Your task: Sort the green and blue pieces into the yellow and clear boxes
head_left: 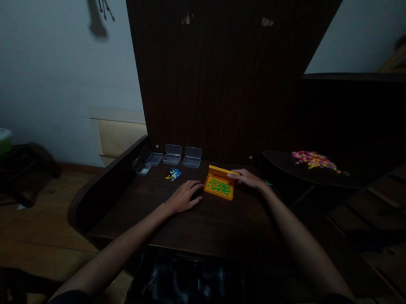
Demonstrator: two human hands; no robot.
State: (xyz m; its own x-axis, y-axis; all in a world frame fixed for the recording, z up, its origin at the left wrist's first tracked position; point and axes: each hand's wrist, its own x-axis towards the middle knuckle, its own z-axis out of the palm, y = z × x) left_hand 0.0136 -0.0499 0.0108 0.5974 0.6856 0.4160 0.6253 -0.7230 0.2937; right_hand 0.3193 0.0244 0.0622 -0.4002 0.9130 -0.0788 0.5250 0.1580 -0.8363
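Observation:
A yellow-orange hinged box [218,171] lies on the dark table with its lid raised at the back. Small green pieces [220,186] are scattered over the inside of its base. My right hand [247,177] has the right end of the raised lid between thumb and fingers. Just left of the box, my left hand [185,197] rests on the tabletop with its fingers stretched out and nothing in it. Its fingertips come close to the box's left side; whether they touch it I cannot tell. Beyond that hand is a small heap of blue, yellow and white pieces [173,174].
Clear plastic cases with raised lids [192,160] stand along the back of the dark wooden table [198,234]; a smaller clear container [143,168] sits at the left. Pink and yellow bits [314,160] are piled on a shelf [291,169] at right. A raised side panel [108,178] bounds the left.

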